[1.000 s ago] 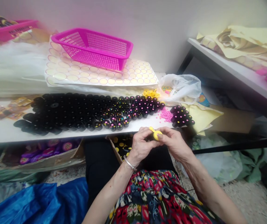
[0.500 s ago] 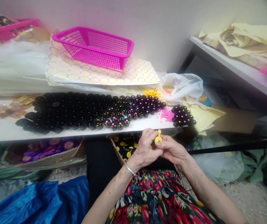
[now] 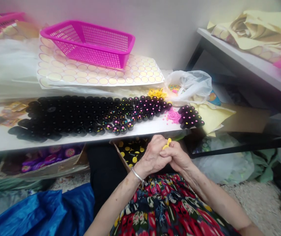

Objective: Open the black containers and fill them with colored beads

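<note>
My left hand [image 3: 154,155], with a silver bangle on its wrist, is closed around a small yellow plastic piece [image 3: 169,141]. My right hand [image 3: 179,156] is pressed up against it, the thumb lying over the piece's round disc. A narrow stem with a small rounded tip sticks up between the hands. Whatever else the curled fingers cover is hidden. Both hands are just off the white table's front edge, over my lap. On the table stand many round black containers [image 3: 69,113], those towards the right with pink and coloured bits inside.
Pink beads [image 3: 173,115] lie loose beside a smaller group of black containers [image 3: 191,117]. Behind them are yellow plastic pieces [image 3: 157,93] and a clear bag [image 3: 192,85]. A pink basket [image 3: 98,60] rests on sticker sheets [image 3: 79,80]. Under the table sits a carton [image 3: 121,154] of black-and-yellow items.
The yellow piece has tipped to the right, and my right thumb now covers more of its disc. My hands are pressed closer together. The view has shifted slightly.
</note>
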